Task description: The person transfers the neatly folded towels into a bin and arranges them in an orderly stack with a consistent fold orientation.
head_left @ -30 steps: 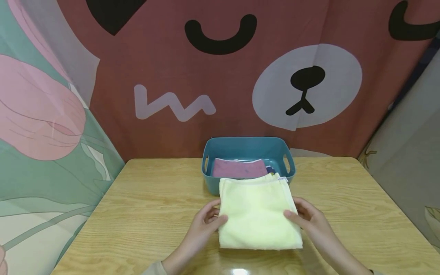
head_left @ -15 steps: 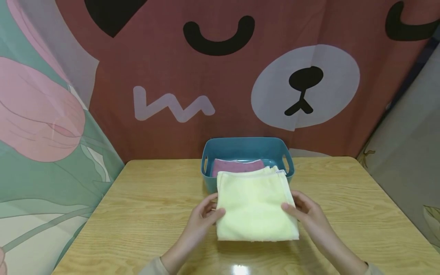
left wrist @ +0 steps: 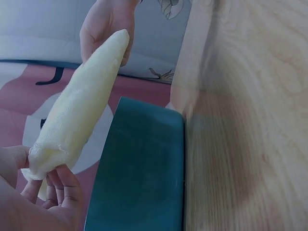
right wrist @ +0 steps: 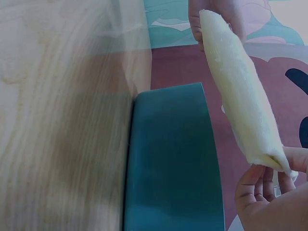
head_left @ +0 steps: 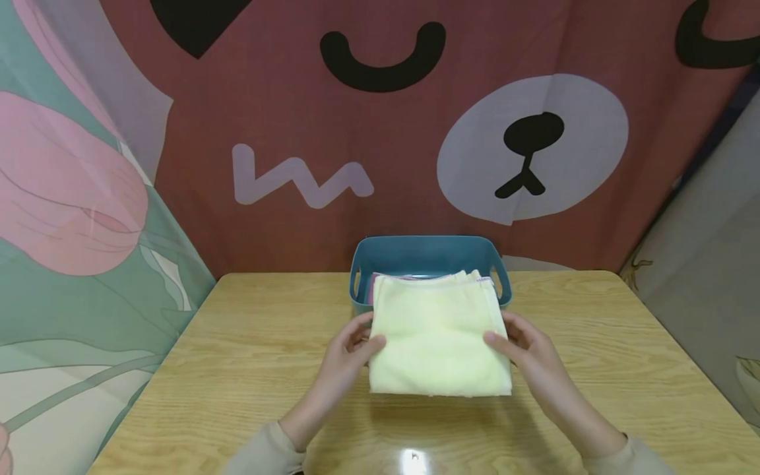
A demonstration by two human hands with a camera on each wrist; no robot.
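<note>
A folded pale yellow towel (head_left: 439, 336) is held up between both hands, its far part in front of the blue basket (head_left: 415, 254). My left hand (head_left: 350, 349) pinches its left edge, thumb on top and fingers beneath. On the opposite edge, my right hand (head_left: 528, 346) grips the same way. Both wrist views show the towel (left wrist: 79, 101) raised off the table, level with or above the basket wall (right wrist: 173, 154). Inside the basket lies a folded pink cloth (head_left: 373, 288), mostly hidden behind the towel.
The basket stands at the back of a wood-grain table (head_left: 267, 356). Behind it hangs a reddish curtain (head_left: 285, 237) with a bear face. A floral curtain (head_left: 77, 264) borders the left side, and a grey one (head_left: 712, 264) the right.
Both hands have carried the yellow towel forward and up toward the basket. It now covers more of the pink cloth and the basket's front. The grip looks unchanged.
</note>
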